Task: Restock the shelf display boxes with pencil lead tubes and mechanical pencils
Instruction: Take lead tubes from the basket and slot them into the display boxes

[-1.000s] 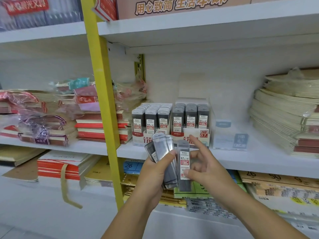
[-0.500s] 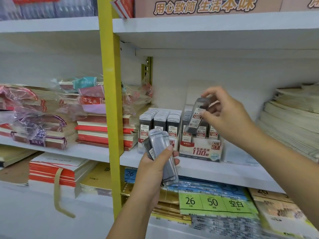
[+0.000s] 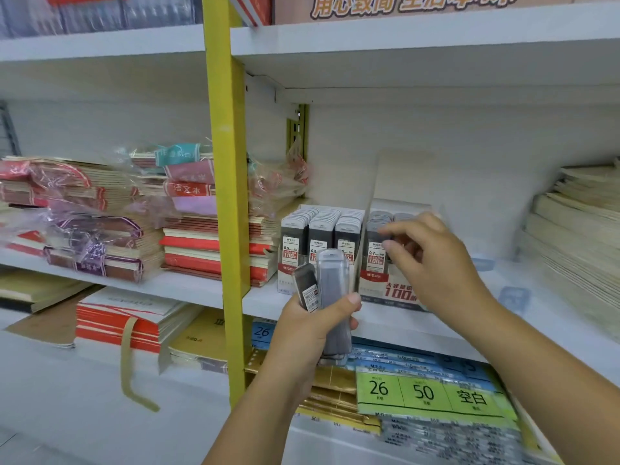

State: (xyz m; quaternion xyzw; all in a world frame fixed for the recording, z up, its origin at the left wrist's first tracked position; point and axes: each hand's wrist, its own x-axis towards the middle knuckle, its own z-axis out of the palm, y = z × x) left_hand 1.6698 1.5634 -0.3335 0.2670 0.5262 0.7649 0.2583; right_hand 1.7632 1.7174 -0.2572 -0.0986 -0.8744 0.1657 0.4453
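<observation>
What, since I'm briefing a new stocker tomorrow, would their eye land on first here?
Most likely the left hand at centre, gripping a bundle of pencil lead tubes upright in front of the shelf. Just right of it, the blurred right hand hovers over the 0.7 display box on the middle shelf. The yellow upright splits the view left of centre.

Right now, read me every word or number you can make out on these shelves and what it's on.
"26", "50", "空白": green label sheet, lower shelf.
"26": blue pack.
"0.5": left box tubes.
"0.7": right box tube.
"100": right display box front.
"语文本": wrapped notebook pack.
Top banner: cut off by the frame.
Held tubes in left hand: labels too blurred.
</observation>
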